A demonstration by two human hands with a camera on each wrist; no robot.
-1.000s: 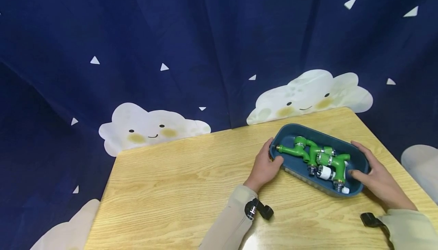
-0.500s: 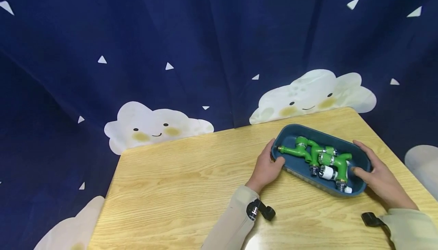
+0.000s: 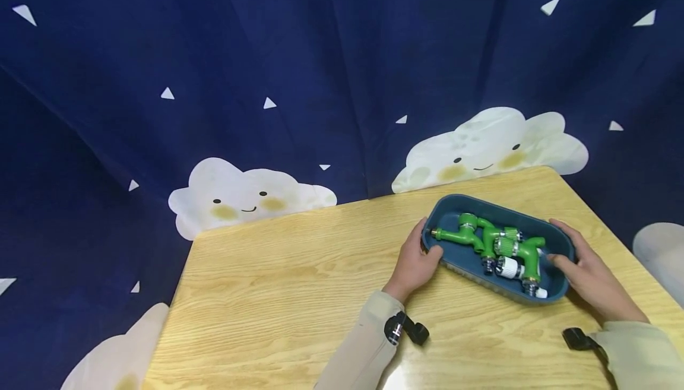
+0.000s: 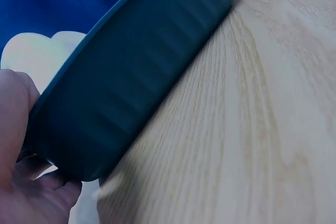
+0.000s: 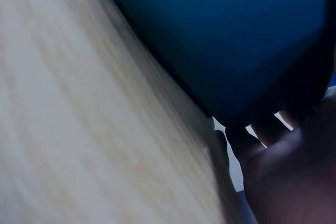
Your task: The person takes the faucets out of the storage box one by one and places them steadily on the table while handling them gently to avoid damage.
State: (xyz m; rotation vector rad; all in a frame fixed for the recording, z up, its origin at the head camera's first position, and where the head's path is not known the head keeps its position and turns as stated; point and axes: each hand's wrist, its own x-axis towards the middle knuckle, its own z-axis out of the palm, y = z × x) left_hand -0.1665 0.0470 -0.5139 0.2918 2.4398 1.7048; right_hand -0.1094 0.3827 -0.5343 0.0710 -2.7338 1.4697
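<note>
A dark blue plastic basin (image 3: 465,262) sits at an angle on the right part of the table. Several green faucets (image 3: 530,259) lie inside it, along with a faucet with a white ribbed knob (image 3: 509,268). My left hand (image 3: 414,265) grips the basin's left end, thumb over the rim and fingers round the outer wall. At the opposite end my right hand (image 3: 595,277) holds the basin the same way, its thumb inside the rim. The left wrist view shows the basin's ribbed side wall (image 4: 126,66) close to the table; the right wrist view shows fingers under its end.
The wooden table (image 3: 278,295) extends to the left of the basin. Behind it hangs a dark blue curtain (image 3: 288,40) with white triangles and smiling clouds (image 3: 491,140). Black straps with small devices (image 3: 406,327) are on both wrists.
The head view has shifted slightly, so the curtain and table edge appear a little further right. Both hands keep their hold, and the basin stays in nearly the same place.
</note>
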